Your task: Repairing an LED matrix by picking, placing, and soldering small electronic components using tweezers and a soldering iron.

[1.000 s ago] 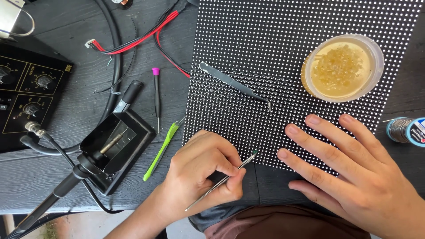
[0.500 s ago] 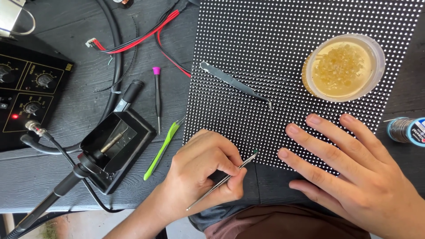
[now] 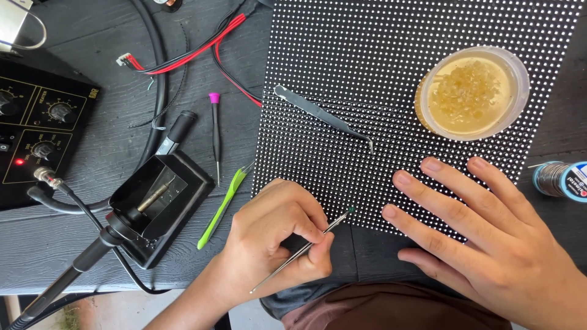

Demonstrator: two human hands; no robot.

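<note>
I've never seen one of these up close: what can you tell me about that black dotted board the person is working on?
The dotted panel is a flat, black, rectangular board covered in an even grid of tiny pale dots. It lies flat on the dark wooden table, its near edge by the person's lap. A round clear tub of yellowish stuff and dark tweezers rest on it. The right hand lies spread on its near right part, and the thin metal tool in the left hand reaches its near edge.

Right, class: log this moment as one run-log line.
left hand: pinching tweezers, tip at panel edge | right hand: flat on dotted panel | spare tweezers, resin tub: on panel
</note>
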